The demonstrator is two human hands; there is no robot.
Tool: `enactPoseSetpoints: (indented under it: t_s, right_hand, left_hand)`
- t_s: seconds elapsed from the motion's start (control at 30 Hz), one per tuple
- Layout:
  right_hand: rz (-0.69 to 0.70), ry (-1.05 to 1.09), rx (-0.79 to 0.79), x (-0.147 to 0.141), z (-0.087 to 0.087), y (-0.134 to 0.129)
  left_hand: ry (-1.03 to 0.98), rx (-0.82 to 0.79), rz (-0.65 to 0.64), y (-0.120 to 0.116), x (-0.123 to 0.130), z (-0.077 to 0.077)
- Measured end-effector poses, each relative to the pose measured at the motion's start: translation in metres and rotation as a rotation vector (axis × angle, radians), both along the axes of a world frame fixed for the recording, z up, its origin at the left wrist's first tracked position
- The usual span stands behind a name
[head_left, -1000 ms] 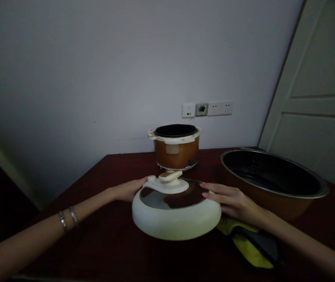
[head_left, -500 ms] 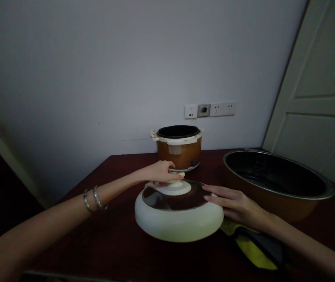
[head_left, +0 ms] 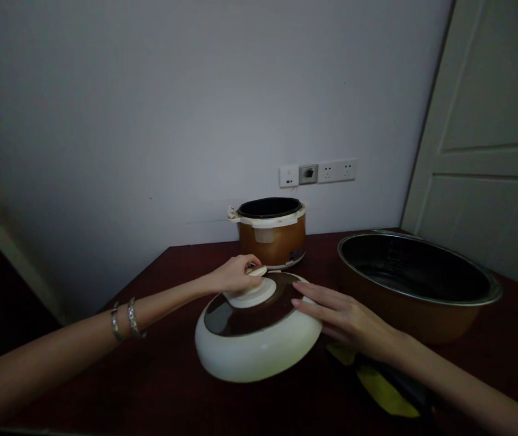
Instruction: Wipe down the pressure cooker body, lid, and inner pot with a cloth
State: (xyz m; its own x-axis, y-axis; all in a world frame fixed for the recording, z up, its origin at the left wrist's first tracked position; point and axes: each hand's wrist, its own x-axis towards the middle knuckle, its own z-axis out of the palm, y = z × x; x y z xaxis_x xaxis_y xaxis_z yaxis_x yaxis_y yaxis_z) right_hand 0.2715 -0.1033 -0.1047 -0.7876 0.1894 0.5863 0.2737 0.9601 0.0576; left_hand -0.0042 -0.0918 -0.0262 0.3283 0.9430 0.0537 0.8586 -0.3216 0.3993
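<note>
A round white lid (head_left: pixel 259 351) with a dark brown top is tilted down toward the left above the dark red table (head_left: pixel 149 387). My left hand (head_left: pixel 237 274) is closed around the pale knob at its centre. Against the lid's right side rests my right hand (head_left: pixel 340 315), two fingertips on the brown top and the others hidden at the rim. Behind the lid stands a brown cooker body (head_left: pixel 274 239) with a white rim and a dark, uncovered inside.
A large brown pot (head_left: pixel 404 312) with a metal rim and black inside stands on the right. A yellow and dark cloth (head_left: pixel 388 390) lies below my right forearm. Wall sockets (head_left: pixel 337 171) are behind the cooker body, and a pale door (head_left: pixel 490 200) is at the far right.
The lid has shifted left in the view and tipped, its left side lower and its right side raised. Both hands have moved left with it. The background has shifted slightly left too.
</note>
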Motion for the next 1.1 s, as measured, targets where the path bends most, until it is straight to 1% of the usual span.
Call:
enactPoseSetpoints:
  t_s: [0.1,0.17,0.3,0.43,0.6,0.73,0.87,1.1]
  right_hand:
    - [-0.028,-0.055,0.049,-0.006,0.000,-0.005]
    - [-0.058,-0.056,0.081,-0.005,-0.001,-0.010]
    - [-0.115,-0.030,0.077,0.010,-0.006,-0.019]
    - [-0.184,-0.110,-0.032,0.034,-0.011,-0.023]
    - [-0.186,-0.119,-0.188,0.053,-0.020,-0.023]
    - [-0.195,-0.165,-0.280,0.054,-0.024,-0.026]
    - [-0.202,-0.220,-0.335,0.053,-0.025,-0.028]
    - [-0.213,-0.230,-0.390,0.055,-0.031,-0.029]
  left_hand:
    - [0.013,0.075,-0.066,0.002,-0.013,0.002]
    - [0.053,0.119,-0.085,0.006,-0.024,0.002]
    - [0.168,0.201,-0.077,0.018,-0.052,-0.005]
    - [0.247,0.188,-0.104,0.024,-0.081,-0.014]
    - [0.343,0.186,-0.072,0.026,-0.112,-0.023]
    - [0.416,0.170,-0.026,0.034,-0.132,-0.028]
    - [0.441,0.144,0.003,0.044,-0.148,-0.031]
    - [0.458,0.114,0.020,0.055,-0.162,-0.036]
